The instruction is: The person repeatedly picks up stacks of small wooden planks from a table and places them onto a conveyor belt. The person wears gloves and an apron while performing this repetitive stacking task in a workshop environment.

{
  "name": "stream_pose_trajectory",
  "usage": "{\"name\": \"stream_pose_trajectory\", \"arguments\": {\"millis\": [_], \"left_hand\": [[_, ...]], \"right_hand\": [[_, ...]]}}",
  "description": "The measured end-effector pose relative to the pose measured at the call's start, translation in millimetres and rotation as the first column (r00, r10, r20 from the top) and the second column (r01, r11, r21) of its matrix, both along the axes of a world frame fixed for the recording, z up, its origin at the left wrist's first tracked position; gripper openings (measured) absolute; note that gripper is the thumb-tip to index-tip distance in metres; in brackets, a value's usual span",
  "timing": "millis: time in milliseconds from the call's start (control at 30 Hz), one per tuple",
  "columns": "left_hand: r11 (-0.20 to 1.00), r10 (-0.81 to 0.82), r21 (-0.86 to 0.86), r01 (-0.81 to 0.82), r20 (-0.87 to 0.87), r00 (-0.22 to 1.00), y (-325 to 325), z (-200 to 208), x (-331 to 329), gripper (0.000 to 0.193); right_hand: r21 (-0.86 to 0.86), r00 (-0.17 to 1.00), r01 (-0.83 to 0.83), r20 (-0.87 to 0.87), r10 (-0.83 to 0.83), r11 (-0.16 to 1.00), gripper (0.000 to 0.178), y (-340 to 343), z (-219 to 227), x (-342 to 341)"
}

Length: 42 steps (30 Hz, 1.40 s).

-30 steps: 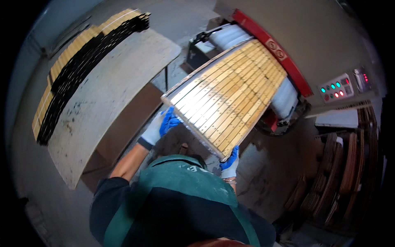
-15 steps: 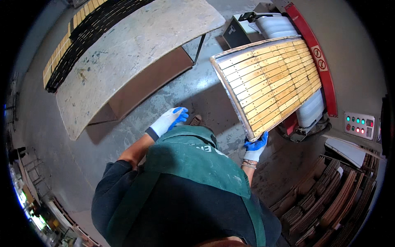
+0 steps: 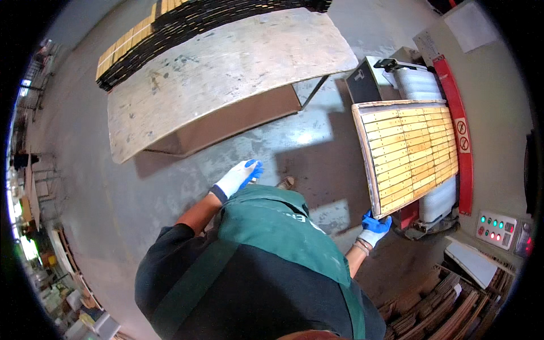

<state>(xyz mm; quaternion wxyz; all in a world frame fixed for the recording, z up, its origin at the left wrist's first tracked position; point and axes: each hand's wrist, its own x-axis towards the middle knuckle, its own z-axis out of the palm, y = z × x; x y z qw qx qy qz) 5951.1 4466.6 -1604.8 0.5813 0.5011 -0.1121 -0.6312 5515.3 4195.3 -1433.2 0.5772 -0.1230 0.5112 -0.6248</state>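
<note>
A panel of yellow wooden slats (image 3: 413, 153), in a pale, worn frame, lies slanted at the right, its far side inside a machine. My right hand (image 3: 375, 228), in a white glove with blue fingers, is at the panel's near corner, with thumb and fingers around it. Part of its grip is hidden under the corner. My left hand (image 3: 238, 178), gloved the same way, hangs in front of my green apron (image 3: 277, 224). Its fingers are loosely bent and apart, and nothing shows in them.
A paint-stained table (image 3: 226, 73) stands ahead on the left, with stacked slat bundles (image 3: 127, 54) at its far edge. The machine has a red bar (image 3: 456, 136), white ribbed rolls (image 3: 419, 84) and a button panel (image 3: 496, 229). Stacked brown boards (image 3: 447, 309) lie at lower right.
My view has swung, so table and panel appear shifted right. The panel sits farther from my body, and my right arm reaches out more. My left hand keeps about the same pose.
</note>
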Motion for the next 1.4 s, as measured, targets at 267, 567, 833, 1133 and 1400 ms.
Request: {"name": "stream_pose_trajectory", "arguments": {"millis": [267, 567, 833, 1133, 1400], "left_hand": [[0.999, -0.030, -0.017, 0.028, -0.104, 0.994, 37, -46, 13, 0.053], [0.995, -0.059, 0.074, 0.061, -0.027, 0.998, 60, -24, 40, 0.053], [0.968, -0.213, 0.184, 0.173, 0.226, 0.951, 68, -21, 60, 0.050], [0.985, 0.016, 0.155, -0.075, 0.353, 0.935, 55, -46, 24, 0.051], [0.950, 0.022, 0.273, -0.153, 0.431, 0.902, 70, 9, 52, 0.062]], "right_hand": [[-0.047, 0.991, 0.065, 0.122, -0.059, 0.997, 0.053, -2, 4, 1], [-0.142, 0.975, -0.148, 0.148, 0.168, 0.979, 0.063, 19, 18, 14], [-0.027, 0.996, -0.019, -0.088, 0.017, 0.999, 0.056, 25, 26, -13], [-0.109, 0.916, -0.333, -0.274, 0.294, 0.937, 0.028, -46, 25, -77], [-0.166, 0.727, -0.454, -0.636, 0.257, 0.876, 0.031, -16, 53, 170]]}}
